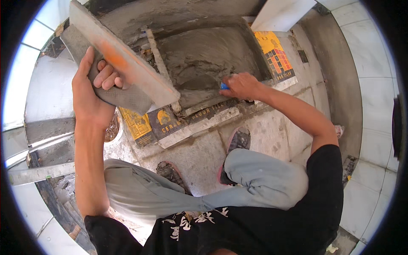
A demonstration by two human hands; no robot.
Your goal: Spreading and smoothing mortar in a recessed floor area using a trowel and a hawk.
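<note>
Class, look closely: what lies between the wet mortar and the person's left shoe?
In the head view, between the wet mortar and the left shoe come a mortar-crusted edge, printed black cardboard, then pale floor.

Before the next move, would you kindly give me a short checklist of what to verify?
1. Left hand secure on the slab: ok, fingers curled against it.
2. Slab level: not ok, steeply tilted.
3. Right hand closed on the blue handle: ok.
4. Tool's working end clean: cannot tell, hidden.
5. Mortar smooth throughout: not ok, rough near the right hand.
6. Shoes clear of mortar: ok.
</note>
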